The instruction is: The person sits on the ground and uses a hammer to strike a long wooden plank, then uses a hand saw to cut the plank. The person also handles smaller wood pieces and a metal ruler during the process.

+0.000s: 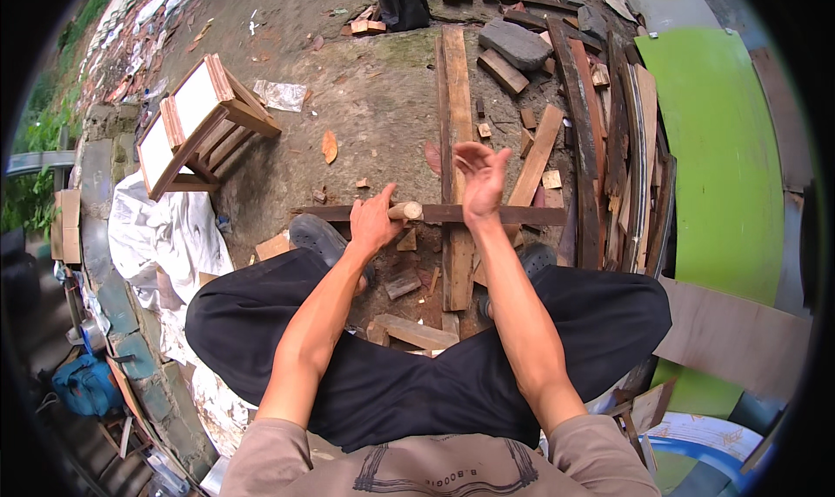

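Note:
My left hand [375,222] is closed around a round wooden stick [406,211], whose pale cut end sticks out on the right; its other end is hidden by the hand. The index finger points forward. My right hand [482,177] is raised with its fingers apart and holds nothing. Below both hands a dark, narrow wooden strip [531,216] lies crosswise, over a long brown plank [457,97] that runs away from me between my feet.
A wooden stool [222,119] with a white top lies tipped over at the left. White sheeting [165,236] covers the ground near it. Grey stones [515,45], offcuts and stacked timber [591,149] fill the right, beside a green board [718,166]. A black bag [403,3] stands far ahead.

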Motion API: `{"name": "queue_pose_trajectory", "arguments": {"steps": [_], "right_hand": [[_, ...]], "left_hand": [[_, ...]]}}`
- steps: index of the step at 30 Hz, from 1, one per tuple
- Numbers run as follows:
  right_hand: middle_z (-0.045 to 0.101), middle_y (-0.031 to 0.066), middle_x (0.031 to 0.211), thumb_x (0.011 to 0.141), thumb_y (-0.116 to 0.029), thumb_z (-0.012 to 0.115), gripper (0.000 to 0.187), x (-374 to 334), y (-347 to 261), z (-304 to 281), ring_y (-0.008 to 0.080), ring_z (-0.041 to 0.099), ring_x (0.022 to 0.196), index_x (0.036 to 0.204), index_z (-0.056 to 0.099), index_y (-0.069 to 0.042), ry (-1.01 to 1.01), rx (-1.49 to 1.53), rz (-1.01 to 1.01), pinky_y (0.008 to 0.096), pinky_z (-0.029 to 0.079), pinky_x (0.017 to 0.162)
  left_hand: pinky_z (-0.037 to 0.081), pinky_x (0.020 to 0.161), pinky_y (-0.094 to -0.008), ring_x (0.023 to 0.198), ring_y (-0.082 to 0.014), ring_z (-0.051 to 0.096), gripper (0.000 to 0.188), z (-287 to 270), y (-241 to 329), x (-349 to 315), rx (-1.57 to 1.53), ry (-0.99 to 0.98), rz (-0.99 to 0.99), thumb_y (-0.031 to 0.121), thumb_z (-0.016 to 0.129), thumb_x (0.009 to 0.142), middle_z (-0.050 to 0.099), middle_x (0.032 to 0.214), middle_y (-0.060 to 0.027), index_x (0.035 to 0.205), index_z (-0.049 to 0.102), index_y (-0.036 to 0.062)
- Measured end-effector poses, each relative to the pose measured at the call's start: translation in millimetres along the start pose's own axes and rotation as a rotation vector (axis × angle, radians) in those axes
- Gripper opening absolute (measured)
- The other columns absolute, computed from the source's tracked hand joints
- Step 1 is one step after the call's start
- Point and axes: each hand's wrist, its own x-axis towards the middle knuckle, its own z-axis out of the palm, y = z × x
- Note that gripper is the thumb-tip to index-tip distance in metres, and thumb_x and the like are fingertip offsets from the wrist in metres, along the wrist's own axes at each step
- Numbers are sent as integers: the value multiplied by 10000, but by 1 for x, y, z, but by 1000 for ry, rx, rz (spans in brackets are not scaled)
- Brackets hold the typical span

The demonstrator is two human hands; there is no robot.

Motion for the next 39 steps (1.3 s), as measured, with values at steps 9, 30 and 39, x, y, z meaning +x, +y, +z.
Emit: {"name": "queue_pose_trajectory", "arguments": {"steps": [9, 30, 39], "right_hand": [[612, 124, 1158, 964, -700, 340, 717, -36, 19, 95, 232, 538, 1176, 1271, 502, -72, -140, 44, 27, 418, 366, 1042], [595, 121, 1220, 1003, -548, 375, 553, 11, -3, 18, 236, 529, 1177, 1302, 507, -102, 90, 59, -33, 427, 362, 1051], [578, 104, 1265, 992, -474, 386, 509, -12, 25, 43, 249, 468, 1277, 1361, 483, -136, -50, -14, 55, 442, 264, 1141]], "left_hand": [[472, 1031, -434, 1257, -279, 571, 394, 31, -27, 6, -70, 297, 310, 295, 787, 664, 676, 1253, -9, 1026, 745, 143], [563, 875, -376, 1176, -253, 632, 409, 44, -45, 11, -209, 211, 205, 209, 757, 660, 677, 1246, -12, 1065, 735, 159], [585, 803, -374, 1077, -229, 683, 234, 38, -39, 15, -239, 280, 239, 262, 671, 816, 731, 1096, -28, 995, 759, 140]]}}
